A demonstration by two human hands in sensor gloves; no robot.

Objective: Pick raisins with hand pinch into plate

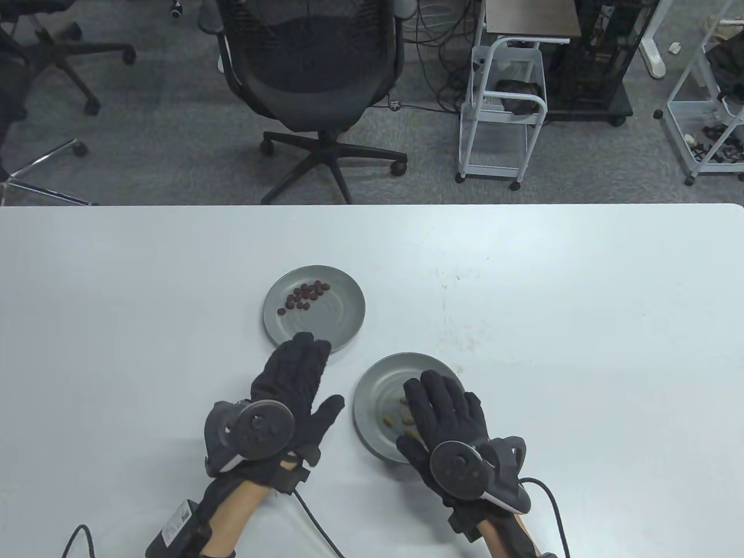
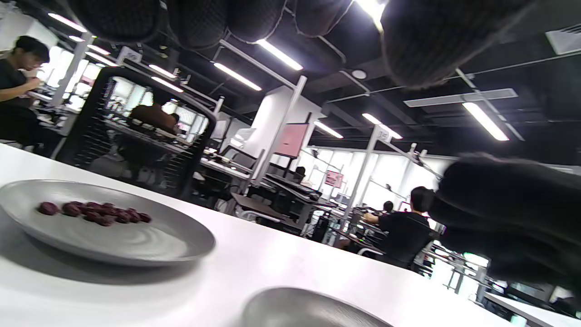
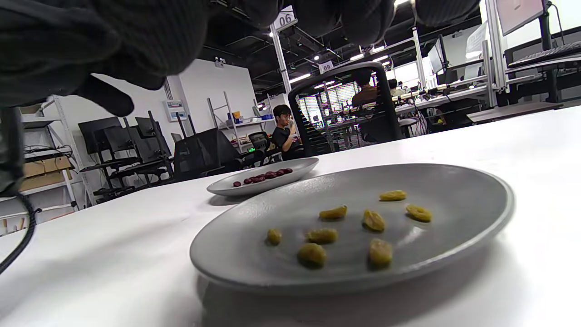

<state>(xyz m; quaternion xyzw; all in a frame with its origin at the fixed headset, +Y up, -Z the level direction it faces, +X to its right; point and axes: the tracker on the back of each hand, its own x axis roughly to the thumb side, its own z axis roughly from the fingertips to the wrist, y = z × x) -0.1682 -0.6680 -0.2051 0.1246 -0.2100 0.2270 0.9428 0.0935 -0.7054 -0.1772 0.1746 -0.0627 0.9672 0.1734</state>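
Two grey plates stand on the white table. The far plate holds several dark red raisins; it also shows in the left wrist view and the right wrist view. The near plate holds several yellow raisins. My left hand lies flat with fingers spread, its fingertips over the near rim of the far plate, holding nothing. My right hand lies open and flat above the right part of the near plate, hiding some yellow raisins in the table view, holding nothing.
The table's far edge runs across the middle of the table view, with a black office chair and a white cart behind it. Glove cables trail on the table near my wrists.
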